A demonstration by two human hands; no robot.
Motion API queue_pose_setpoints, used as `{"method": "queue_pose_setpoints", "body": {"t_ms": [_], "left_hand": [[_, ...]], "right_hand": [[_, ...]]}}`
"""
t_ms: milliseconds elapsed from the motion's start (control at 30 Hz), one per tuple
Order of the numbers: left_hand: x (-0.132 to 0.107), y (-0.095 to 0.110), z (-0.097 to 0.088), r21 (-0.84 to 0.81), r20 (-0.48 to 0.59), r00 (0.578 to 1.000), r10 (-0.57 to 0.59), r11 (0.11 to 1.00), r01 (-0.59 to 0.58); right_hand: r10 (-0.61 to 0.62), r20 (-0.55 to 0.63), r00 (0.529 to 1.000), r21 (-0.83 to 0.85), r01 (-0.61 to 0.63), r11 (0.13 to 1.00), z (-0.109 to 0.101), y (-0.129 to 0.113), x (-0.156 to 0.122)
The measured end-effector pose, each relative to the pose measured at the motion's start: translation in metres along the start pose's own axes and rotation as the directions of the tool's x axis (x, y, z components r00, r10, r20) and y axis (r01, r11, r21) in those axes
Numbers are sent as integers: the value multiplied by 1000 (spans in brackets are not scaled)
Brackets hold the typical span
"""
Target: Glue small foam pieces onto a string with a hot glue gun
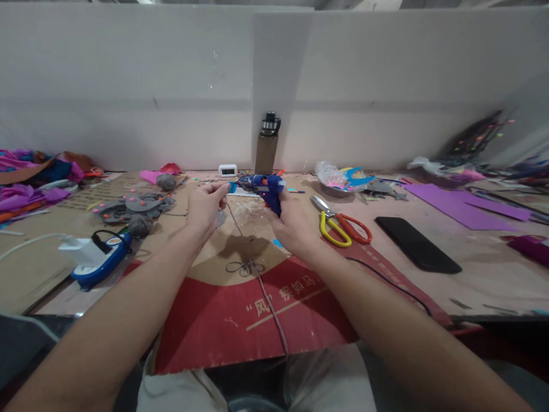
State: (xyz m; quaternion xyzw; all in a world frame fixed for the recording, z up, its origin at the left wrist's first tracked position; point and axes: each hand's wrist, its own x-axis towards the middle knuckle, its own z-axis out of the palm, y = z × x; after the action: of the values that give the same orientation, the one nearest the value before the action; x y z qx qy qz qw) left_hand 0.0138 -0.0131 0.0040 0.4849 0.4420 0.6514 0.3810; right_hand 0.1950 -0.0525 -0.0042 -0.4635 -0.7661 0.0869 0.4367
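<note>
My right hand [286, 220] is wrapped round the handle of a blue hot glue gun [271, 190], whose nozzle points left. Pinched in the fingertips of my left hand [206, 205] is a small blue piece [233, 187], close to the nozzle. I cannot tell whether nozzle and piece touch. A grey cord [235, 220] hangs near my left fingers and runs down to the cardboard. Below my hands, a looped grey cord bow [245, 267] lies on the red and brown cardboard [206, 320], its tail trailing over the front edge.
Scissors [332, 220] with yellow and red handles and a black phone [416, 243] lie to the right. A bottle [266, 149] stands at the back by a small white clock [227, 170]. Left are a blue power strip [103, 260] and grey felt pieces [132, 207]. Purple sheets [458, 206] lie far right.
</note>
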Motion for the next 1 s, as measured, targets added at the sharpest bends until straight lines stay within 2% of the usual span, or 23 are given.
{"method": "queue_pose_setpoints", "body": {"t_ms": [567, 800, 900, 1000], "left_hand": [[3, -1, -2, -49, 10, 1000, -4, 999, 5], [1, 2, -1, -99, 23, 999, -38, 994, 41], [2, 2, -1, -111, 21, 999, -44, 993, 46], [1, 1, -1, -89, 22, 1000, -18, 996, 20]], "right_hand": [[11, -15, 1000, 9, -11, 1000, 2, 4, 0], [27, -27, 999, 26, -26, 999, 1, 5, 1], [68, -54, 996, 43, -65, 997, 5, 13, 5], [176, -52, 983, 93, -170, 981, 10, 32, 10]]}}
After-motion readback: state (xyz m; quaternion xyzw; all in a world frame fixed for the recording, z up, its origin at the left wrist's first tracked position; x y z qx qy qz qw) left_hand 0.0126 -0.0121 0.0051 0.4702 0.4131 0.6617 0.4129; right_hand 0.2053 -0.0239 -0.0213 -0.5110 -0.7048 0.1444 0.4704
